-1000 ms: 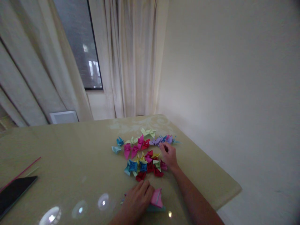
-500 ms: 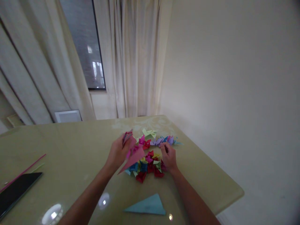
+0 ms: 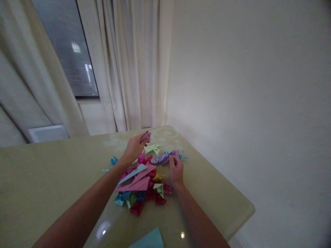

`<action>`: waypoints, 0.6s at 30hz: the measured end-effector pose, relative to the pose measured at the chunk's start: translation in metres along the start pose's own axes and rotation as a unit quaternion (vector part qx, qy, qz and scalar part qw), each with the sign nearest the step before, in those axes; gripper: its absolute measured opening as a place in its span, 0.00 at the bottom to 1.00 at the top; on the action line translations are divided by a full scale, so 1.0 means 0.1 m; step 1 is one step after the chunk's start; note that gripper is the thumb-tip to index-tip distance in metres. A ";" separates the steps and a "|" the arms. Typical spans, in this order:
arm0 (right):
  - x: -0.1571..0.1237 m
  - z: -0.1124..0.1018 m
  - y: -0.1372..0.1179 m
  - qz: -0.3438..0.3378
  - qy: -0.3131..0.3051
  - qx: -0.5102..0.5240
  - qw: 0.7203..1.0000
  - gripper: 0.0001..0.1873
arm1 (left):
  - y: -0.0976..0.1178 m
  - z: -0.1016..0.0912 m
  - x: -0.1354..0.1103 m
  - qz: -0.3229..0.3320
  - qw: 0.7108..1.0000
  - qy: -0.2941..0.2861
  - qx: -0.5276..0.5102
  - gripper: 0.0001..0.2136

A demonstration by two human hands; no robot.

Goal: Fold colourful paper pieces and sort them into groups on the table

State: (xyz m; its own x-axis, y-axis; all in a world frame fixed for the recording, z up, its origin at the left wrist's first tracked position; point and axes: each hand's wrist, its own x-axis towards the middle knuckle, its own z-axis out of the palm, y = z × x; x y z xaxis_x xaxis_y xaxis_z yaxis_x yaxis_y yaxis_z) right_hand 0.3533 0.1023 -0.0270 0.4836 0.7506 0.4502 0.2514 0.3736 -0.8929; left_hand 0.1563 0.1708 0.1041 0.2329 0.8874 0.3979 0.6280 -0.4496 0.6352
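Observation:
My left hand [image 3: 133,148] is raised over the far side of a paper pile, its fingers closed on a small pink folded paper [image 3: 146,136]. Below its wrist, pink paper planes [image 3: 138,184] and a light blue paper plane [image 3: 133,173] lie across the heap of colourful origami pieces [image 3: 138,207]. My right hand [image 3: 176,171] is closed beside the heap, its fingertips at a row of purple origami pieces [image 3: 163,158]. Whether anything is pinched there is hidden. A pale green origami piece [image 3: 153,149] lies just under my left fingers.
A light blue folded sheet [image 3: 151,240] lies at the near edge of view on the glossy table [image 3: 207,196]. The table's right edge runs along a white wall [image 3: 232,103]. Curtains [image 3: 134,69] and a window [image 3: 67,44] stand behind.
My left hand has moved up and away from the heap. The pink paper it held low now lies on the pile as planes, with a light blue one. The view has turned right.

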 end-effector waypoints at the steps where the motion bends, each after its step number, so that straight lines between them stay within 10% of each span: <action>1: 0.00 0.01 0.02 0.003 0.000 0.000 1.000 0.25 | -0.04 -0.02 0.06 -0.009 1.000 0.009 0.013 0.16; 9: 0.02 0.04 0.13 0.024 0.026 -0.004 0.999 0.23 | -0.44 -0.21 0.25 -0.063 0.987 0.048 0.143 0.17; 18: 0.06 -0.01 0.18 0.019 0.028 -0.014 0.999 0.25 | -0.10 0.18 0.28 0.029 0.997 0.010 0.074 0.20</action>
State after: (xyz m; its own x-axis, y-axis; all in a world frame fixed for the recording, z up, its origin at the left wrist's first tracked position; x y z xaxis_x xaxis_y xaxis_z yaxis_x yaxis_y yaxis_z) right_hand 0.3612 0.1130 -0.0400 0.5401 0.7317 0.4158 0.2541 0.3292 -0.9094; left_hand 0.1695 0.2016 0.0968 0.2585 0.8576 0.4446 0.7176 -0.4786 0.5060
